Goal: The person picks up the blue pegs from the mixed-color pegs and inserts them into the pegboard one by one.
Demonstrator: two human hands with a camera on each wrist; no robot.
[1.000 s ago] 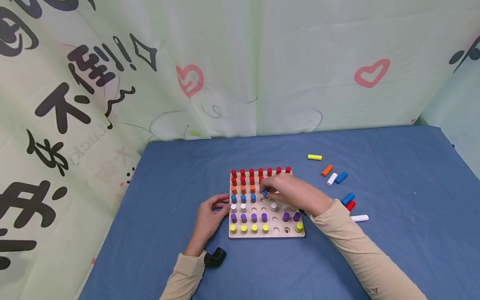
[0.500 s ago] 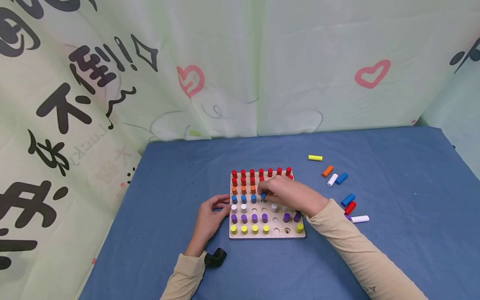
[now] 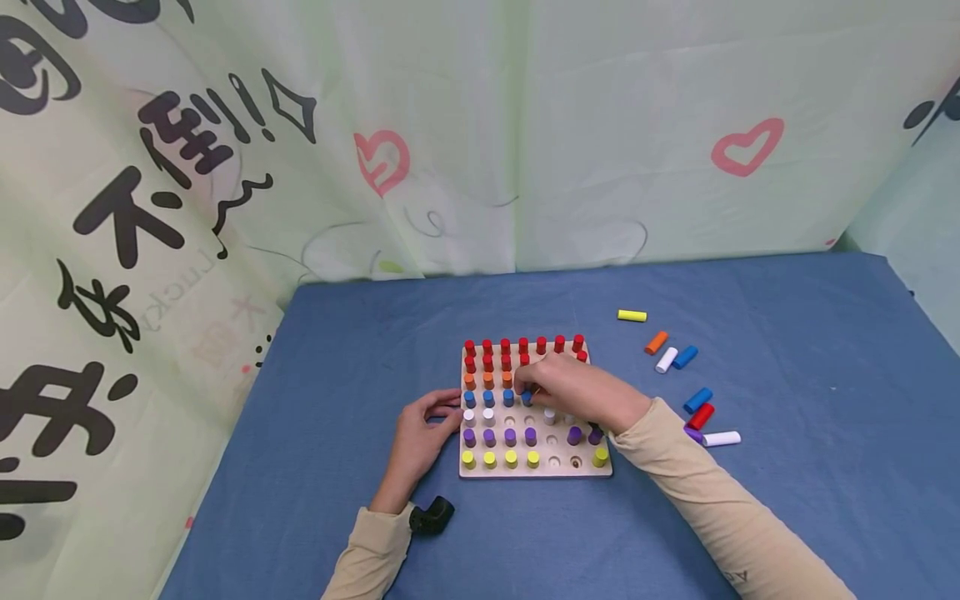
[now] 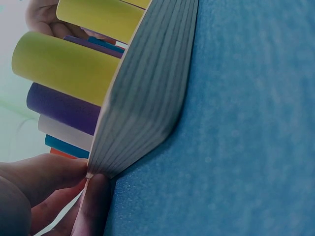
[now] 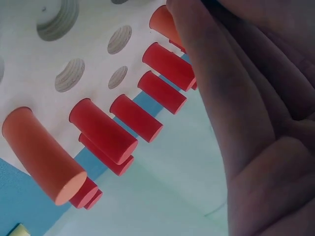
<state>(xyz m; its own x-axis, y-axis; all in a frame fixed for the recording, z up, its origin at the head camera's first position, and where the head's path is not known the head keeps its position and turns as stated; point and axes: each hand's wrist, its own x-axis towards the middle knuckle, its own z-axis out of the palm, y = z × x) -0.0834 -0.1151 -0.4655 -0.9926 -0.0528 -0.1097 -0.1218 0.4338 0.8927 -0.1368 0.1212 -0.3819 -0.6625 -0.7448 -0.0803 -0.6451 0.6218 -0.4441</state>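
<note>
A wooden pegboard stands on the blue cloth, with rows of red, orange, blue, white, purple and yellow pegs. With thumb and fingers my left hand grips the board's left edge; the left wrist view shows the thumb on that edge. My right hand reaches over the board and pinches a blue peg, fourth along the blue row. In the right wrist view the hand's own fingers hide this peg, while an orange peg and several red pegs stick out beside them.
Loose pegs lie right of the board: a yellow peg, an orange peg, a red peg, a purple peg, plus white and blue ones. Several board holes hold no peg. Behind the table hangs a printed curtain.
The right hand has lowered the blue peg, turning it upright at the fourth place in the blue row. The left hand stays on the board's edge.
</note>
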